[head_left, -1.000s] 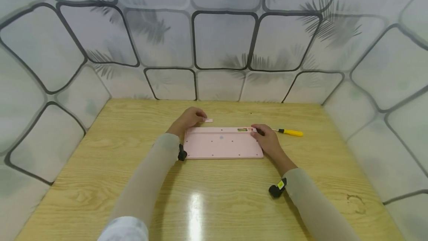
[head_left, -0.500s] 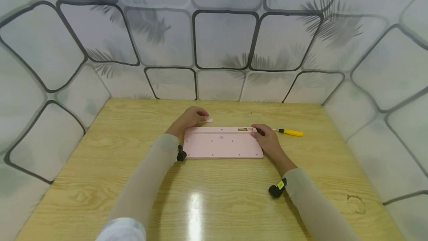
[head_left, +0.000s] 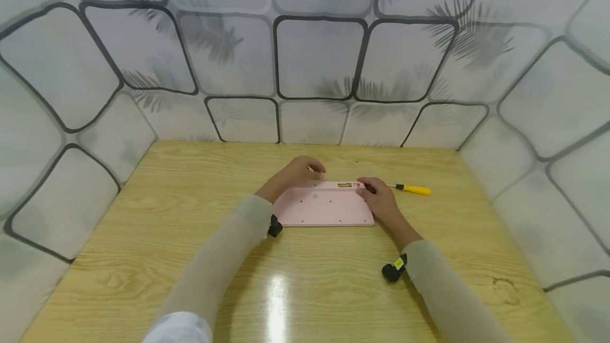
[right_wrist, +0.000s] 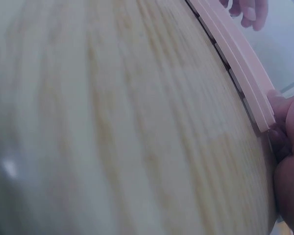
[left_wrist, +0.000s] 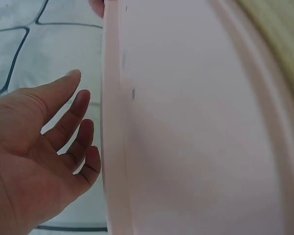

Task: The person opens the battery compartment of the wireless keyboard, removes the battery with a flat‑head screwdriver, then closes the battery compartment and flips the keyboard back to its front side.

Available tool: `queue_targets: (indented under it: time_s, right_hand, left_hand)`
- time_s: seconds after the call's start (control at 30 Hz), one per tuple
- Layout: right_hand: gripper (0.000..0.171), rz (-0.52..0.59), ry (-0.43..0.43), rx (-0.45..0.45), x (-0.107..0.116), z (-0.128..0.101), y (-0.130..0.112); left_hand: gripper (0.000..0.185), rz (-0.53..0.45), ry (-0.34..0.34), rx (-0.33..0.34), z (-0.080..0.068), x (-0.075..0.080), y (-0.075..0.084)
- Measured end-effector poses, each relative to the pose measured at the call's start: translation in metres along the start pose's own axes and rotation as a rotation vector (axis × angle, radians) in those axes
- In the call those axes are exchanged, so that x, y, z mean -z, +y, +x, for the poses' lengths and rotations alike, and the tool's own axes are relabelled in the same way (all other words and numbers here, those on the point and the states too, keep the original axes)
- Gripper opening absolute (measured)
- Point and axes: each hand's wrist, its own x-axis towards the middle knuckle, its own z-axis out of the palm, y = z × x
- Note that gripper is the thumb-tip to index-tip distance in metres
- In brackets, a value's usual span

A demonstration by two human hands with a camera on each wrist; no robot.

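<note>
A pink keyboard (head_left: 324, 206) lies underside up on the wooden table (head_left: 143, 226), with small screw holes showing. My left hand (head_left: 299, 171) hovers over its far edge near the middle, and in the left wrist view its fingers (left_wrist: 71, 122) are relaxed and hold nothing beside the pink casing (left_wrist: 196, 122). My right hand (head_left: 378, 197) grips the keyboard's far right corner, and the right wrist view shows a finger (right_wrist: 284, 132) pressed against the corner of the pink edge (right_wrist: 235, 49). A sticker (head_left: 345, 185) sits on the far rim between the hands.
A yellow-handled screwdriver (head_left: 413, 189) lies on the table just right of my right hand, tip pointing toward the keyboard. Patterned white walls (head_left: 314, 57) enclose the table at the back and on both sides.
My left hand has moved right from the keyboard's far left corner to over its far edge. The small pink strip that lay by its fingertips no longer shows. The right hand has stayed put.
</note>
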Motion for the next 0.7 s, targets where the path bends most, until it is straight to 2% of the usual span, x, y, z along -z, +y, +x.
queue_targets:
  time_s: [0.27,0.47,0.7]
  right_hand:
    - [0.036,0.017,-0.004,-0.029,-0.001,0.001,0.001]
    - [0.036,0.018,-0.015,-0.036,0.001,0.001,-0.003]
    - [0.036,-0.003,-0.014,-0.043,0.002,0.001,-0.002]
  left_hand:
    - [0.027,-0.076,-0.042,0.018,0.001,-0.024,0.008]
    - [0.03,-0.033,-0.028,0.042,0.002,-0.035,0.009]
    - [0.032,0.047,-0.007,0.041,0.003,-0.039,0.01]
